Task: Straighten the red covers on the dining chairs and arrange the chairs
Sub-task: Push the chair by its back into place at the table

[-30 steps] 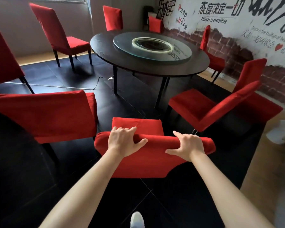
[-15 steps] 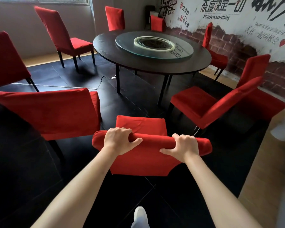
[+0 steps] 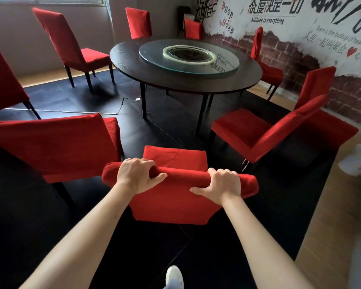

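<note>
Both hands grip the chair (image 3: 175, 161) by its top rail, left hand (image 3: 137, 176) and right hand (image 3: 222, 184) curled over it. The rail runs left-right; the counter (image 3: 133, 57) lies far, straight ahead.

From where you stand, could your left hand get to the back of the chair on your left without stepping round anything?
Probably yes. The left hand grips the near chair's top rail, and the left chair's back stands right beside it with nothing between.
</note>
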The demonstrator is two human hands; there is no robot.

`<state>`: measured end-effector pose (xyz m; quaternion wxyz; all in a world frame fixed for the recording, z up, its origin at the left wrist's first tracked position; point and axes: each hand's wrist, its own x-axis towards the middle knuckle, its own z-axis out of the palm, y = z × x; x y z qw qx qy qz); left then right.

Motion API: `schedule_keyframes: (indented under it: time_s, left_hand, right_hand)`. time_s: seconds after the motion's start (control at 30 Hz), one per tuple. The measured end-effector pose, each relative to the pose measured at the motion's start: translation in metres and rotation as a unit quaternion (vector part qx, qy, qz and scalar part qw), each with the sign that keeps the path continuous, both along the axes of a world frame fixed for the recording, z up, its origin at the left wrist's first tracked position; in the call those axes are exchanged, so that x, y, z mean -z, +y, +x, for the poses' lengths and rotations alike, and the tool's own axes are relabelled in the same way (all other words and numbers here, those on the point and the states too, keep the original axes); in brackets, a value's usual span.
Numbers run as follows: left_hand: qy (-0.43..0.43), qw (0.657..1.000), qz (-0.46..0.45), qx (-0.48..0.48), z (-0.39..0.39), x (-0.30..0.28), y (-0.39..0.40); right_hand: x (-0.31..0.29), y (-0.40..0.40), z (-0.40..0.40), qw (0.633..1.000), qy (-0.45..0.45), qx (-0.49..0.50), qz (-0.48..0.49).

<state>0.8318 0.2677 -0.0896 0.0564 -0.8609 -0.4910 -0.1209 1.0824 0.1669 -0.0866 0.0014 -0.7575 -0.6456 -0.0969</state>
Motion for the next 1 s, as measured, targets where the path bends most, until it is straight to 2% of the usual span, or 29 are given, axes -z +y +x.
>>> schedule_keyframes:
  time_s: [0.37,0.63,0.77,1.0]
  left_hand:
    - [0.011,1.0,-0.013,-0.006,0.03,-0.007,0.003]
    - [0.033,0.993,-0.111,0.02,0.026,-0.008,-0.006]
    - [0.067,0.989,-0.129,0.026,0.019,-0.011,-0.01]
    - [0.084,0.993,-0.081,0.033,0.007,-0.002,-0.034]
  right_hand:
    - [-0.003,0.015,0.035,1.0,-0.009,-0.012,0.007]
    - [-0.005,0.003,0.034,0.999,0.039,-0.031,-0.022]
    - [-0.009,-0.003,0.025,0.998,0.027,-0.023,-0.045]
    - [0.006,-0.04,0.006,0.998,0.007,-0.022,0.065]
